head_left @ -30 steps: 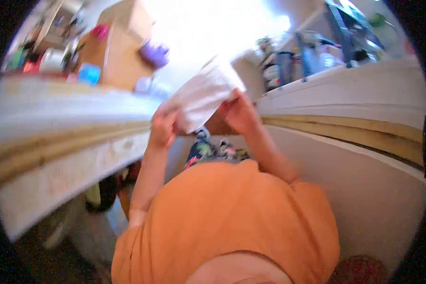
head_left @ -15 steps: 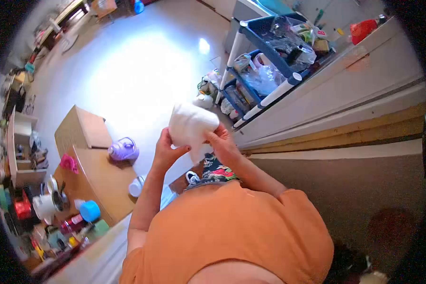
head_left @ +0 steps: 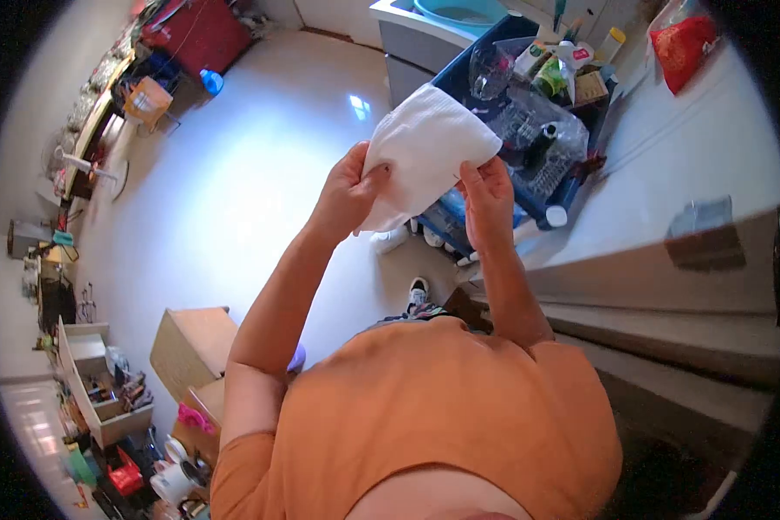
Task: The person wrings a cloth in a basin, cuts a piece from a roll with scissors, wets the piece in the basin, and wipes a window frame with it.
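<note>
While your left fingers [head_left: 377, 176] and right fingers [head_left: 474, 176] clamp opposite sides of the white cloth [head_left: 429, 149], you hold it in front of you, near the blue shelf rack [head_left: 485, 65].

Left hand's [head_left: 352, 192] fingers partly hidden behind white cloth [head_left: 426, 149]. Cart [head_left: 556, 216] right of cloth, lower shelves mostly blocked. Basin [head_left: 464, 12] above cloth, cut by top edge. Purple thing [head_left: 297, 357] below cloth, mostly behind left arm [head_left: 273, 303]. Clutter [head_left: 132, 392] lower left of cloth, too small to tell.
</note>
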Demonstrator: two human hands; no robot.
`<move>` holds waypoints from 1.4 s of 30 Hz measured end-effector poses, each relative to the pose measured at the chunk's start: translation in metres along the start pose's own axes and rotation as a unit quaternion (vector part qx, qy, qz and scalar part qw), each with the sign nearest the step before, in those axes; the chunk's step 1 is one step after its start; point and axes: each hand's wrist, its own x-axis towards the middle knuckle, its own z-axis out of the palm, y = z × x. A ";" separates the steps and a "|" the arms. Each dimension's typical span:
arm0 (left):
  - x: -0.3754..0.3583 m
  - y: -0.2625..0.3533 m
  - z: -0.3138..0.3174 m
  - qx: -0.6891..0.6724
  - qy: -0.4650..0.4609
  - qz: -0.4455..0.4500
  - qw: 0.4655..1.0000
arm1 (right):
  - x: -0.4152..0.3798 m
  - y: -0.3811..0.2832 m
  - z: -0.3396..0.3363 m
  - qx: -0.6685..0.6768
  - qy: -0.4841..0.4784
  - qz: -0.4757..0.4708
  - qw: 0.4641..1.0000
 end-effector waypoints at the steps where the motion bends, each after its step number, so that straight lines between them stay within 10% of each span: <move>1: 0.019 0.001 0.001 0.007 0.000 0.007 1.000 | 0.013 0.001 -0.002 -0.025 0.010 -0.014 1.000; 7: 0.101 -0.009 -0.005 -0.025 -0.052 0.013 0.998 | 0.059 0.006 -0.013 -0.216 0.039 -0.050 0.974; 15: 0.154 -0.025 -0.023 -0.042 -0.124 -0.027 0.991 | 0.075 -0.002 -0.015 -0.679 0.086 -0.229 0.692; 19: 0.167 -0.043 -0.046 -0.060 -0.195 -0.067 0.977 | 0.057 -0.011 -0.005 -0.655 0.216 -0.112 0.716; 26: 0.187 -0.067 -0.080 -0.143 -0.320 -0.132 0.927 | 0.065 -0.003 0.005 -0.845 0.224 0.057 0.483; 35: 0.199 -0.100 -0.094 -0.159 -0.388 -0.166 0.893 | 0.070 -0.010 0.010 -0.861 0.203 0.076 0.460; 42: 0.217 -0.110 -0.101 -0.071 -0.245 -0.050 0.966 | 0.032 -0.024 0.028 -0.807 0.267 0.022 0.527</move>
